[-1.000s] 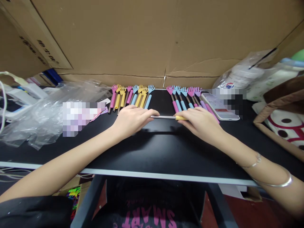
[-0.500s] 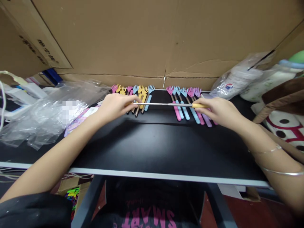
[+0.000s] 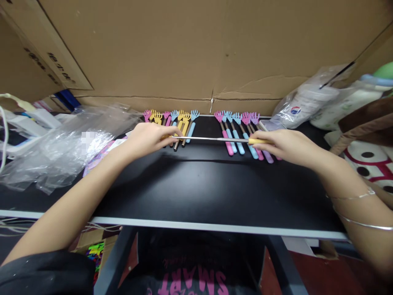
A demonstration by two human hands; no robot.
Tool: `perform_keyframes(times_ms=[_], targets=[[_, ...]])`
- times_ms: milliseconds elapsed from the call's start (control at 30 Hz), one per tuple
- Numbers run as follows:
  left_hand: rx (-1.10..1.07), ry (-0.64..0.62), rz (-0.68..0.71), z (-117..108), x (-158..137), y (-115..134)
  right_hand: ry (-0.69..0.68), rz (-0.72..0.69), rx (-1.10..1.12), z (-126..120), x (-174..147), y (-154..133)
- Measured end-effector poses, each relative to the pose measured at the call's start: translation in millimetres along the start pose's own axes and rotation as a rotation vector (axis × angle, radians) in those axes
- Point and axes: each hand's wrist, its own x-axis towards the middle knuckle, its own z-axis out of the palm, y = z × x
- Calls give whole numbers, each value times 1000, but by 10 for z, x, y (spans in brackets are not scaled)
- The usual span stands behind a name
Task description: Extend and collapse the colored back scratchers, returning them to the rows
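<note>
Stretched level above the black table (image 3: 196, 184) is a telescopic back scratcher (image 3: 208, 139) with a silver rod and a yellow handle. My left hand (image 3: 150, 138) is closed around its left end, hiding the claw head. On the yellow handle, my right hand (image 3: 281, 146) pinches with thumb and fingers. Behind my left hand lies a group of back scratchers (image 3: 186, 127) in pink, yellow and blue. A second group of back scratchers (image 3: 235, 133), pink, blue and purple, lies at the right, partly behind my right hand.
Clear plastic bags (image 3: 61, 143) cover the table's left side, beside a white device (image 3: 27, 127). A bagged drink cup (image 3: 310, 102) and a patterned fabric item (image 3: 368, 159) stand right. A cardboard wall (image 3: 172, 49) rises behind. An open box (image 3: 95, 250) sits below the table.
The back scratcher has dropped slightly, its right end a little more than its left. My right hand has moved slightly down and to the right. Both hands keep their hold.
</note>
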Motion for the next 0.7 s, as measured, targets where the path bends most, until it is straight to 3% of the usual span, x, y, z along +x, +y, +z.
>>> perform_keyframes(times_ms=[233,433,700], targets=[[-57,-130,-29,-152,11,6,-207,10,202,-109,-22,60],[-234,-243,14,-222,-27,-184,-381,-26,445,-209,-100,236],[-502,-447,20,-250,-21,-455,-508,124,429,-299,-229,690]])
